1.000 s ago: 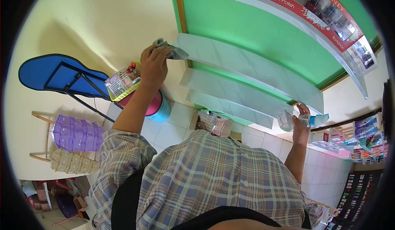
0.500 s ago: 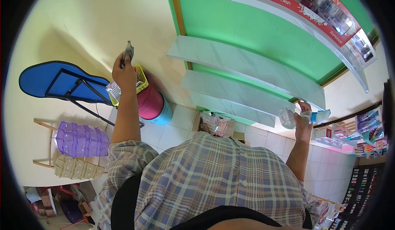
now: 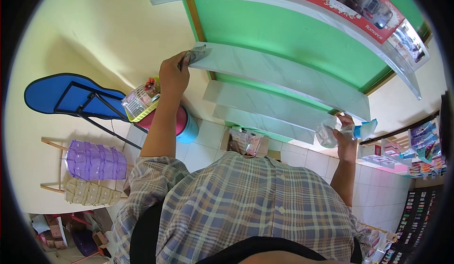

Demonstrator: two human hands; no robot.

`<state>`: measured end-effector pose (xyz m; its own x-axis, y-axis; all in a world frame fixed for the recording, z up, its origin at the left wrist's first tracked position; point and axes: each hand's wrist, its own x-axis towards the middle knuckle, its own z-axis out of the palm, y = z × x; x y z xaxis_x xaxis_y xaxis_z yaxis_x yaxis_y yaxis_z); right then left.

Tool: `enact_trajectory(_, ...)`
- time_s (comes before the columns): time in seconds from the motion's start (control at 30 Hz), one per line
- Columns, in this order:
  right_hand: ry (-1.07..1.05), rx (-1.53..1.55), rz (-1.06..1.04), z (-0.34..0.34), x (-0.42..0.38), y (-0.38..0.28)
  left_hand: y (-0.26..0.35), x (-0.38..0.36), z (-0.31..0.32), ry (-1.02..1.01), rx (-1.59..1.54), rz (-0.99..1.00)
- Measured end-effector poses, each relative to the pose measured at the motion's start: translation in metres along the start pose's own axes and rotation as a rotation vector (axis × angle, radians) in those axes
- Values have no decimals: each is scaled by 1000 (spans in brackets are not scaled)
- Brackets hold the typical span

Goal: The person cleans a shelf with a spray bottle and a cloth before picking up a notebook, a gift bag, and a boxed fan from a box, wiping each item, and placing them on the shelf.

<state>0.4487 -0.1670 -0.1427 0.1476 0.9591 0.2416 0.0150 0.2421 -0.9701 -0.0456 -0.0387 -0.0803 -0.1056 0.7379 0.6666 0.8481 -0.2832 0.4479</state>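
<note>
Pinching a crumpled grey cloth (image 3: pixel 196 53) at the upper left of the frame, my left hand (image 3: pixel 174 76) holds it on the left end of a white shelf (image 3: pixel 279 75). At the right, near that shelf's other end, my right hand (image 3: pixel 347 138) grasps a clear bottle (image 3: pixel 326 134) with a blue top (image 3: pixel 366 130).

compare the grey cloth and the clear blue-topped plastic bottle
The grey cloth is opaque and crumpled; the clear plastic bottle is see-through and rounded, blue-topped. The left hand holds the cloth at the left end of a white shelf; the right hand holds the bottle near its right end. Both are held.
</note>
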Motion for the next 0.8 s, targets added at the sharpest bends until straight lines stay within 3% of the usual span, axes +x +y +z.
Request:
enact_trajectory(0.03,-28,3,-5,2,0,0,4,2,-1,-53,15,-135)
enact_trajectory(0.07,-26,3,-1,3,1,1,5,3,6,-57,15,-136)
enact_trajectory(0.13,-104,-12,-26,4,2,0,16,2,24,154,314,237)
enact_trajectory(0.17,-96,-26,-22,5,3,0,24,0,33,150,297,235)
enact_trajectory(0.23,-175,-190,-117,7,3,0,58,1,47,-56,161,186)
enact_trajectory(0.37,-186,-166,-69,21,3,-5,85,0,86,-29,22,334)
enact_trajectory(0.57,-263,-210,-79,32,-3,-13,101,3,80,-218,109,342)
enact_trajectory(0.63,-256,-169,-31,28,-11,-13,91,12,56,-432,-8,257)
enact_trajectory(0.8,-263,-120,76,-18,-41,0,87,22,53,-308,-24,32)
